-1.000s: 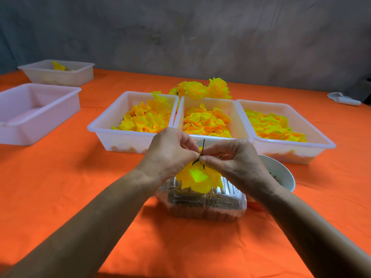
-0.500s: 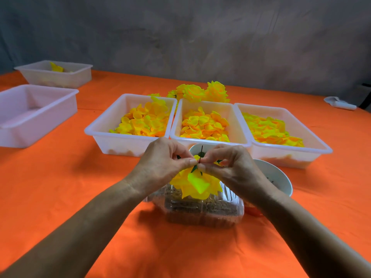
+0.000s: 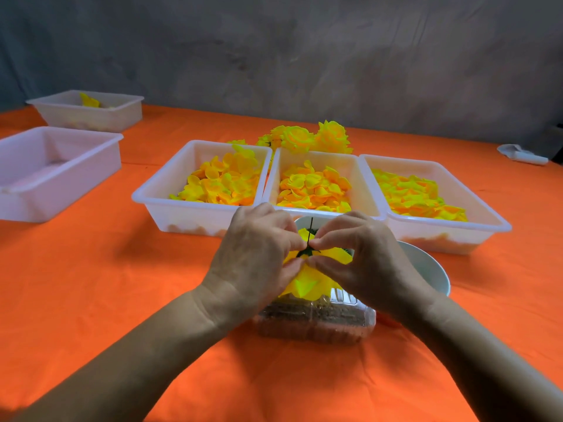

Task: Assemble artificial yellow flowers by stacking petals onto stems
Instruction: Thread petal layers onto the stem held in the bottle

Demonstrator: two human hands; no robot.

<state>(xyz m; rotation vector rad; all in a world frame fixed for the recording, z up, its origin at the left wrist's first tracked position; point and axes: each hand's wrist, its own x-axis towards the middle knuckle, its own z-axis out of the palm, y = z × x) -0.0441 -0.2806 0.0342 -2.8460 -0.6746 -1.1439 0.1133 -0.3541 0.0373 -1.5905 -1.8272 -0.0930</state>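
Note:
A yellow flower head [image 3: 307, 284] hangs upside down between my hands, its thin dark green stem [image 3: 310, 229] pointing up and a green calyx at its base. My left hand [image 3: 256, 263] and my right hand [image 3: 365, 260] both pinch the petals close around the stem. Three white trays hold loose yellow petals: left tray [image 3: 170, 193], middle tray [image 3: 362, 190], right tray [image 3: 475, 196]. Finished yellow flowers [image 3: 310, 137] lie behind the trays.
A clear plastic box [image 3: 316, 321] with dark pieces sits under my hands. A white bowl [image 3: 432, 269] stands to its right. Two more white trays [image 3: 61, 166] [image 3: 91, 112] sit at the left on the orange tablecloth [image 3: 91, 284]. A white object [image 3: 522, 155] lies far right.
Both hands with the flower have sunk slightly towards the clear box, and the fingers have shifted their pinch around the stem base. The trays have not moved.

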